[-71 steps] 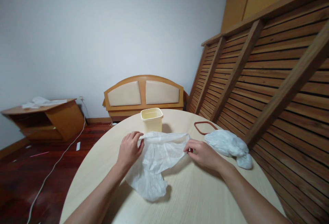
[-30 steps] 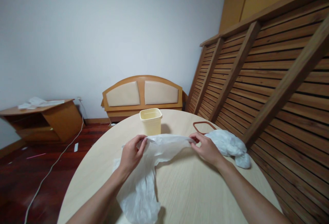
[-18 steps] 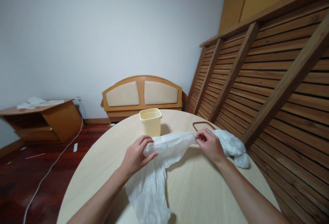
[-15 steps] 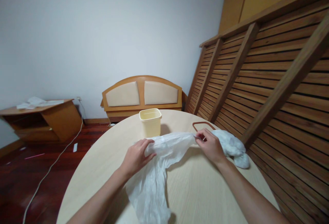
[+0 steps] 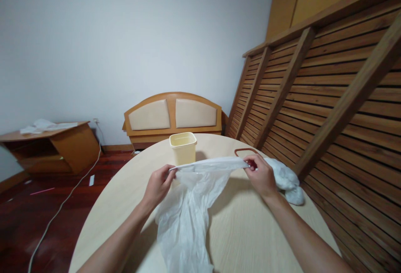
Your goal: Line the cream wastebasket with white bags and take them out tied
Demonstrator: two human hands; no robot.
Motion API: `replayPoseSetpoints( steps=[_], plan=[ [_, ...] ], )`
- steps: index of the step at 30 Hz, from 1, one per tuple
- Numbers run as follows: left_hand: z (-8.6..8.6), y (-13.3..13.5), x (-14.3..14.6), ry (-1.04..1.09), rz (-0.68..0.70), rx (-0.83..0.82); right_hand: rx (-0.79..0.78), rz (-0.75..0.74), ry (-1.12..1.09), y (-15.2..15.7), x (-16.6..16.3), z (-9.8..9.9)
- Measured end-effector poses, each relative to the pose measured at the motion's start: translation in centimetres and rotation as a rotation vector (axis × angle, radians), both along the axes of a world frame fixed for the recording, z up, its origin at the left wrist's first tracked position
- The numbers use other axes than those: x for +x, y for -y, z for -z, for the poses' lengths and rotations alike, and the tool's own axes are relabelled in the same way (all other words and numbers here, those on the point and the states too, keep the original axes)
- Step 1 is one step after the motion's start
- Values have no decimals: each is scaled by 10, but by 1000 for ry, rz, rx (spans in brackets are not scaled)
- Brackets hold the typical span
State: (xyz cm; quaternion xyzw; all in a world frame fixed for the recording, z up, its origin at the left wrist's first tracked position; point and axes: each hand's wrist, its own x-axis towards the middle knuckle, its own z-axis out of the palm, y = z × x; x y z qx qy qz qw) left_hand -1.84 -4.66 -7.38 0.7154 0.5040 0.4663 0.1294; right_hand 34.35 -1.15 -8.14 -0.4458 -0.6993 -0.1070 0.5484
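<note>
Left hand (image 5: 159, 186) and right hand (image 5: 261, 177) pinch the bag (image 5: 187, 210) taut toward the far edge of the table (image 5: 250, 227), apparently spreading; next needs even tension.

pale wall (image 5: 140, 34) | glossy dark-red floor (image 5: 25, 218) | cream-padded headboard (image 5: 172, 114) — centre | slatted wooden panel (image 5: 316, 101) — right | low cabinet (image 5: 75, 147), left

- The lower end of a white plastic bag (image 5: 188, 214) ran past the bottom edge, as did the near rim of the round counter (image 5: 250, 231).
- The bag's top hid the base of a yellow container (image 5: 183, 151).
- Behind the right hand (image 5: 261, 177), parts of a brown ring (image 5: 244, 150) and a white bundle (image 5: 285, 177) went unseen.
- A pink strip (image 5: 42, 191) was too small to identify.
</note>
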Motion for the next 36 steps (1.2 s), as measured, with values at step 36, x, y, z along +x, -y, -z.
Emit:
replayPoseSetpoints(
  steps=[36],
  plan=[
    [-8, 40, 39, -438, 285, 348, -275, -559, 250, 42, -66, -7]
  ],
)
